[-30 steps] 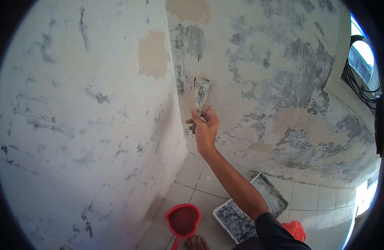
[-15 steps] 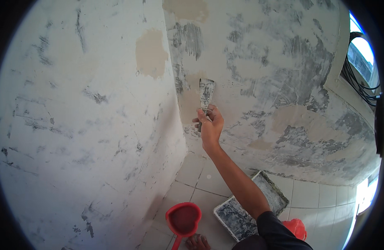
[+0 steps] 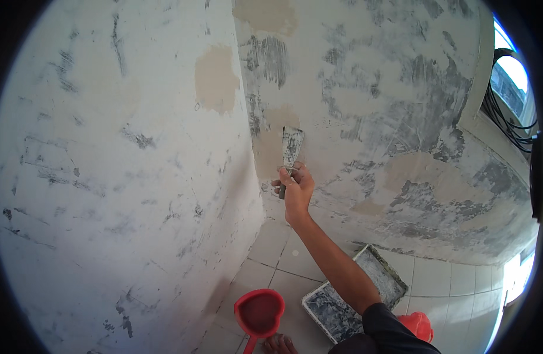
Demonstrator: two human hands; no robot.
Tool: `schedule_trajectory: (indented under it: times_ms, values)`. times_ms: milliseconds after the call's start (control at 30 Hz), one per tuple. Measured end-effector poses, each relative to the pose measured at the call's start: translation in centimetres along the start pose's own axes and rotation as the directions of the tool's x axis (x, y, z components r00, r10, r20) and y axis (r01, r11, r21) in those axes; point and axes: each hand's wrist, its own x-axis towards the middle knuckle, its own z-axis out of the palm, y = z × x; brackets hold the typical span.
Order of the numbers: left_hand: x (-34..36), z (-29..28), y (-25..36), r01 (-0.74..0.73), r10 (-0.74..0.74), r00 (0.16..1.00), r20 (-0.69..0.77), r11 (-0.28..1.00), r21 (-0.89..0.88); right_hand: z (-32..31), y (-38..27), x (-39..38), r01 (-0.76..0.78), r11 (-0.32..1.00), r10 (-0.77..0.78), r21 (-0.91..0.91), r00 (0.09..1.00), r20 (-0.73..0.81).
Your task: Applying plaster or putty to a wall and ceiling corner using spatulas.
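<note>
the putty knife [image 3: 292, 144], at twelve o'clock of the right hand [image 3: 299, 192] before the patchy grey-white wall [image 3: 374, 115], looks light and stiff, probably best held high on its dark handle [image 3: 282, 192], where that hand pinches it closed.

Left wall [image 3: 106, 206]: white, grey-smudged, left of frame
Right wall [image 3: 366, 100]: grey and beige patches, upper right
Floor [image 3: 283, 256]: pale tiles, lower centre and right
Window [image 3: 510, 82]: bright, upper right edge

The right hand [image 3: 298, 187] partly hides the scraper [image 3: 291, 146] at its grip. The forearm [image 3: 336, 259] obscures the tray's [image 3: 335, 311] middle. The lower edge crops the red scoop [image 3: 260, 314].
</note>
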Motion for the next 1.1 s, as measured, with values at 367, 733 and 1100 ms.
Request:
schedule_trajectory:
  times_ms: [367,733,1100]
  values:
    - [-0.5,0.0,-0.5,-0.119,0.11,0.992,0.054,0.97,0.213,3.7,-2.9,-0.5,0.047,0.998,-0.045,-0.035,0.998,0.038]
    - [-0.1,-0.8,-0.3,-0.085,0.078,0.996,0.049,0.986,0.146,1.7,2.1,1.2,0.239,0.967,-0.235,-0.093,0.971,0.047]
    - [-0.8,0.9,-0.5,0.043,-0.044,0.998,-0.042,0.998,-0.041,2.1,2.8,0.3,0.142,0.988,-0.139,-0.067,0.989,0.043]
